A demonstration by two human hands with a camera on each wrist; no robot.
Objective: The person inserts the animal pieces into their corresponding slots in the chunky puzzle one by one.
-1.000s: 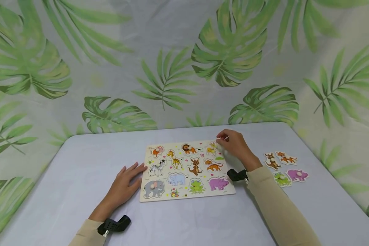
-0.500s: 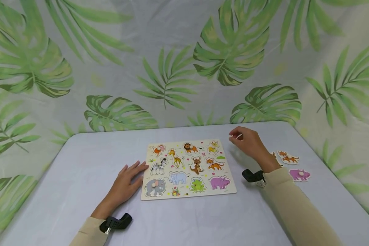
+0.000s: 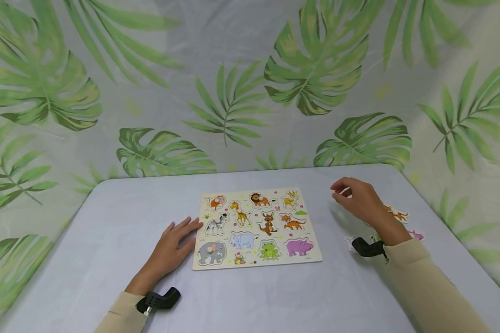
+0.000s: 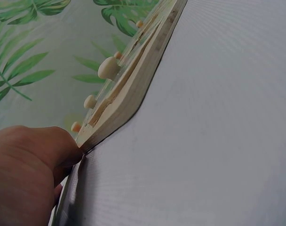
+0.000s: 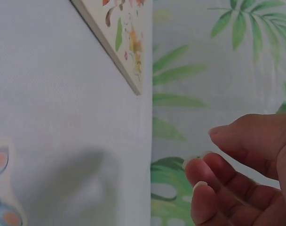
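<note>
A pale wooden puzzle board (image 3: 237,196) with colourful animal pictures lies on the table. My left hand (image 3: 172,247) rests on the table, its fingertips touching the board's left edge. In the left wrist view, knobs (image 4: 108,68) stand up from the board near that hand. Right of the board my right hand (image 3: 360,201) hovers over the table, thumb and fingers loosely bent and holding nothing. Below its wrist lie loose animal pieces: a tiger (image 3: 397,213), a purple hippo (image 3: 416,235) and a mostly hidden green frog. A light blue piece (image 5: 3,200) shows partly in the right wrist view.
A white cloth covers the table (image 3: 250,300). Behind it hangs a leaf-print backdrop (image 3: 241,92). Black wrist cameras sit on both wrists, and the right forearm (image 3: 429,282) reaches across the table's right side, covering some loose pieces.
My right hand has left the board's top right corner and moved right, towards the loose pieces. Its forearm now covers more of them. The left hand stays at the board's left edge.
</note>
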